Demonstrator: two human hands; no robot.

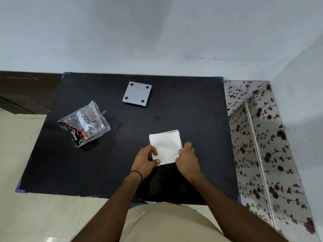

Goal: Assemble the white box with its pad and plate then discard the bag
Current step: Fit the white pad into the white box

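Box: flat square white cardboard box (165,146), lower centre, far edge tilted slightly right.
Grip: left hand (146,158) and right hand (187,160) clamped on its near corners.
Surface: black tabletop (174,112).
Room: pale wall (157,32), cream tiled floor (26,215).

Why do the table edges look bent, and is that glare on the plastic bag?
In the head view, the wide-angle lens bows the black table edges and the walls. The crinkled clear bag shows bright highlights, so yes, glare. Both hands cast a soft shadow onto the white box; the left hand and right hand look sharp, not blurred.
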